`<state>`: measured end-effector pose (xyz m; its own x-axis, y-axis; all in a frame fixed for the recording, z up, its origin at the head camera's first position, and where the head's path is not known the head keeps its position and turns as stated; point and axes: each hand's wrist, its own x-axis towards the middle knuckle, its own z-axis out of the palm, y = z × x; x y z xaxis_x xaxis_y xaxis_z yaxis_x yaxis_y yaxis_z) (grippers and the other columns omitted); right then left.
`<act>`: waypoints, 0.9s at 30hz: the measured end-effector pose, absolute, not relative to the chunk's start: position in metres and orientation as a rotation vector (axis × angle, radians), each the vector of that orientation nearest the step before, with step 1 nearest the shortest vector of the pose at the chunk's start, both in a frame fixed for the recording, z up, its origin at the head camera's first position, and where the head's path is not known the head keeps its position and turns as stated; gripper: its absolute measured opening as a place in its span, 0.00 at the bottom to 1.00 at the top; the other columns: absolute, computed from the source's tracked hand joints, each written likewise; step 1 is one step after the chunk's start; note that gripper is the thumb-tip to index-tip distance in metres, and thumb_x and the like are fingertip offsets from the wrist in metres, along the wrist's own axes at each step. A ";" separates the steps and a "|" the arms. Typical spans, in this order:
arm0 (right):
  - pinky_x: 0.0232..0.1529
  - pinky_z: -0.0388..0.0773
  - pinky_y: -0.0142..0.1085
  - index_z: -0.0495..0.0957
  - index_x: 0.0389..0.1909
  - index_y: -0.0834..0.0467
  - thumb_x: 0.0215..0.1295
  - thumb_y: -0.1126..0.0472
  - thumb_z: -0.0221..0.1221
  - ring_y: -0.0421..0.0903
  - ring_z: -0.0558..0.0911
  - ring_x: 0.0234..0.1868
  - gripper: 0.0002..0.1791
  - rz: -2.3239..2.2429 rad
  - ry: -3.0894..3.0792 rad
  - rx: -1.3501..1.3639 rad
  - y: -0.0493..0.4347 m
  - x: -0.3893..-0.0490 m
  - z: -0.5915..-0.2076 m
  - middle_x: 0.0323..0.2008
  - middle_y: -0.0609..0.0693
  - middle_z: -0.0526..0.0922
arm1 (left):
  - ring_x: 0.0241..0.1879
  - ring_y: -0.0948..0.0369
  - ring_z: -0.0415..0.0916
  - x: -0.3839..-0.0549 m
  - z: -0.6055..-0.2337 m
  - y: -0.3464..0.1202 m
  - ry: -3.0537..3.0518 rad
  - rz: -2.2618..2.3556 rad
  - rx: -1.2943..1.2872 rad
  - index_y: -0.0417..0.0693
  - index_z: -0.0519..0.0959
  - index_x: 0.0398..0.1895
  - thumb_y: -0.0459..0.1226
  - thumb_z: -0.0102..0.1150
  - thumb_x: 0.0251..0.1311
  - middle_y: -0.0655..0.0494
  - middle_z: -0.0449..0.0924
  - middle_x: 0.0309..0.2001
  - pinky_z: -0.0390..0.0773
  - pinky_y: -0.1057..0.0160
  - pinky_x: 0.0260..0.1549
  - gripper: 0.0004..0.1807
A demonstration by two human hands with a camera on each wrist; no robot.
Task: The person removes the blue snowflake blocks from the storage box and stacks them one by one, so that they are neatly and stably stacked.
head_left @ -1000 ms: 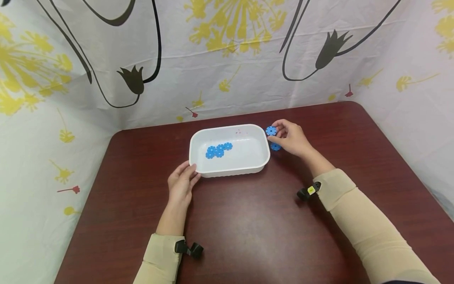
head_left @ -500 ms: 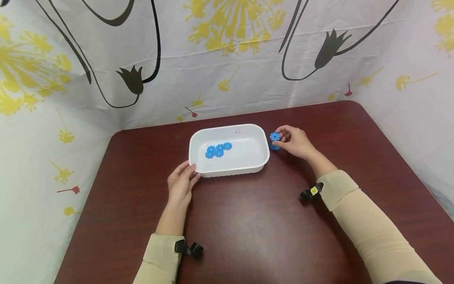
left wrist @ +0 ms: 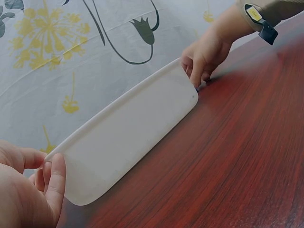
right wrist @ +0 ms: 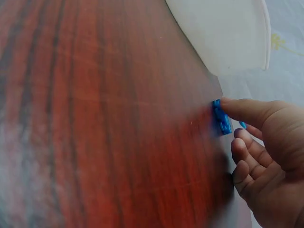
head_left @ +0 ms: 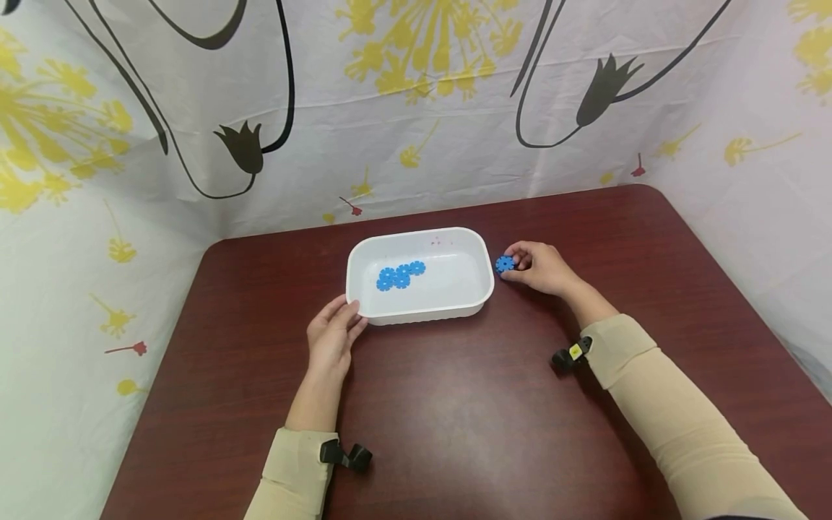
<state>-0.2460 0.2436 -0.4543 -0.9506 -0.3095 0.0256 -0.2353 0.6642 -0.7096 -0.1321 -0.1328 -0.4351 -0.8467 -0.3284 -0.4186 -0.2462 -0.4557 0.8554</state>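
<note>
A shallow white plastic tray (head_left: 455, 289) stands on the table with several blue notched discs (head_left: 401, 275) lying inside. My left hand (head_left: 331, 332) holds the tray's near left corner; in the left wrist view its fingers and thumb lie on either side of the corner wall. Just outside the tray's right end, my right hand (head_left: 542, 269) pinches a blue notched disc (head_left: 505, 264) low over the table. Another disc lay under that spot earlier and is now mostly covered. In the right wrist view, stacked blue disc edges (right wrist: 222, 118) show at the thumb tip.
The dark red wooden table (head_left: 442, 404) has its back edge near a white curtain (head_left: 312, 87) printed with yellow flowers and dark stems. The curtain also runs along both sides. A small black camera (head_left: 572, 354) is strapped to each wrist.
My right hand has moved down and slightly right with its disc, bringing it over the disc on the table. The left hand and tray have stayed put.
</note>
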 end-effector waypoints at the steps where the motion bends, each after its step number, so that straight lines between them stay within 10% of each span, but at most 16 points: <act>1: 0.39 0.76 0.35 0.78 0.49 0.66 0.60 0.63 0.72 0.51 0.76 0.38 0.20 -1.158 2.774 -0.459 0.243 -0.246 -0.454 0.37 0.57 0.78 | 0.35 0.61 0.80 -0.132 -0.435 -0.133 -1.610 -2.497 0.853 0.37 0.76 0.61 0.27 0.65 0.64 0.53 0.79 0.38 0.88 0.63 0.43 0.22; 27: 0.38 0.77 0.36 0.78 0.51 0.66 0.61 0.61 0.72 0.51 0.78 0.38 0.21 -1.141 2.819 -0.467 0.241 -0.251 -0.450 0.39 0.57 0.78 | 0.33 0.62 0.80 -0.133 -0.436 -0.133 -1.611 -2.500 0.836 0.36 0.76 0.62 0.27 0.64 0.64 0.53 0.79 0.38 0.88 0.63 0.43 0.22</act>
